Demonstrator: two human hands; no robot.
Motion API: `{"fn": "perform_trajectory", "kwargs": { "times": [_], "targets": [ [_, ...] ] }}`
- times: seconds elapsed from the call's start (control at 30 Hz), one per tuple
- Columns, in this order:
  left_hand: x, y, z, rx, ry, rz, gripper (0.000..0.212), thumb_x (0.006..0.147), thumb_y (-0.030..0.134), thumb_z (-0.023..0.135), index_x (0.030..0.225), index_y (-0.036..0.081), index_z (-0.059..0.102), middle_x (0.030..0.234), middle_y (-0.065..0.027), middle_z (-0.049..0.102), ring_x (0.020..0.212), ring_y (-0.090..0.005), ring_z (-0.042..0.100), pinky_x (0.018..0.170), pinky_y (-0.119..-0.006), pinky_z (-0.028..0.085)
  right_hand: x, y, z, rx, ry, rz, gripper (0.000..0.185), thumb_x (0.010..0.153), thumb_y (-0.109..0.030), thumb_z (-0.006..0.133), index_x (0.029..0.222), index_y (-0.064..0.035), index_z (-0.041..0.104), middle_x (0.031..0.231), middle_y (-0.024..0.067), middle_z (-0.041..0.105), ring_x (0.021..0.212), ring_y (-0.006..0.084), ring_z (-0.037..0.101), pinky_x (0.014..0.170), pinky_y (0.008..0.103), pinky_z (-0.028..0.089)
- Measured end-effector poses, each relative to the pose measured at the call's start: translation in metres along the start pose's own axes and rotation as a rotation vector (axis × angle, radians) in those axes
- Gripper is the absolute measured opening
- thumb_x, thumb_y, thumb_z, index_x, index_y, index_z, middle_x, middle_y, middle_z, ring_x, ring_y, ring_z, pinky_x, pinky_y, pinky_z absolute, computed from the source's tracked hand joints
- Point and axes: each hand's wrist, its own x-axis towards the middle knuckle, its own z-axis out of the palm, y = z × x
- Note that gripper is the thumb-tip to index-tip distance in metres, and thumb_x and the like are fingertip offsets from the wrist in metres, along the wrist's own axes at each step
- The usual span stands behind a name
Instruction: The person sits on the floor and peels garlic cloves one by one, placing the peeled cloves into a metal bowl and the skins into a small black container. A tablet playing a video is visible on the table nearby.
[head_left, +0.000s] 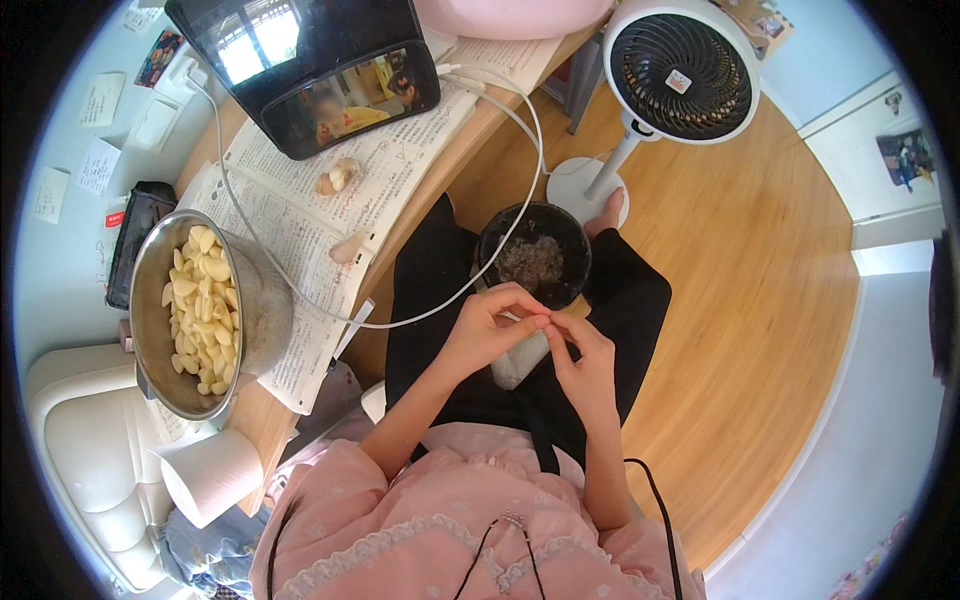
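Observation:
My left hand (491, 330) and my right hand (583, 349) meet at the fingertips over my lap. Something small may be pinched between them, but the fingers hide it. Just beyond my hands, a dark round bin (534, 251) between my legs holds thin, papery scraps. On the desk to the left, a steel pot (266, 307) leans over and holds many peeled garlic cloves (202, 307). A partly broken garlic bulb (337, 177) rests on an open printed book (289, 191), and a single unpeeled clove (347, 248) lies nearer the book's edge.
A white cable (409, 324) loops from the desk across the space above my lap and the bin. A phone (352, 97) leans on a dark tablet (255, 37). A paper roll (212, 476) stands at the desk's near end. Beyond the bin is a standing fan (681, 75).

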Motion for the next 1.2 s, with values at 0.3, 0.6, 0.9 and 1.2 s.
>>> {"fn": "perform_trajectory", "kwargs": {
  "times": [0.3,0.6,0.9,1.2],
  "targets": [
    [-0.002,-0.003,0.000,-0.196,-0.003,-0.057,0.008,0.080,0.002,0.069,0.088,0.000,0.066,0.086,-0.0047,0.061,0.079,-0.0119,0.062,0.068,-0.023,0.050,0.000,0.003,-0.003,0.093,-0.033,0.053,0.013,0.082,-0.004,0.066,0.093,0.0024,0.065,0.086,0.0134,0.067,0.078,0.0181,0.067,0.068,0.0255,0.050],
    [-0.002,0.003,0.015,-0.223,0.109,-0.021,0.005,0.082,0.002,0.066,0.087,0.001,0.064,0.085,-0.0025,0.056,0.070,-0.0082,0.057,0.060,-0.022,0.046,-0.002,0.012,0.006,0.402,-0.015,0.141,0.013,0.087,-0.008,0.064,0.094,0.0030,0.063,0.085,0.0063,0.066,0.081,0.0117,0.063,0.074,0.0242,0.049],
    [0.002,0.009,0.004,0.078,-0.024,0.049,0.013,0.084,0.006,0.065,0.097,0.004,0.068,0.086,-0.0010,0.054,0.066,-0.0056,0.050,0.056,-0.019,0.036,0.001,0.013,0.000,0.637,-0.156,0.261,0.021,0.092,-0.020,0.058,0.093,0.0006,0.063,0.084,0.0038,0.063,0.079,0.0105,0.058,0.075,0.0240,0.045],
    [-0.002,0.023,0.003,0.259,0.033,0.182,0.016,0.080,0.005,0.067,0.096,0.005,0.071,0.085,-0.0017,0.058,0.068,-0.0061,0.050,0.054,-0.020,0.036,-0.002,0.017,0.002,0.740,-0.204,0.344,0.023,0.093,-0.025,0.057,0.091,-0.0024,0.061,0.083,0.0033,0.062,0.080,0.0113,0.058,0.076,0.0252,0.045]
  ]
}}
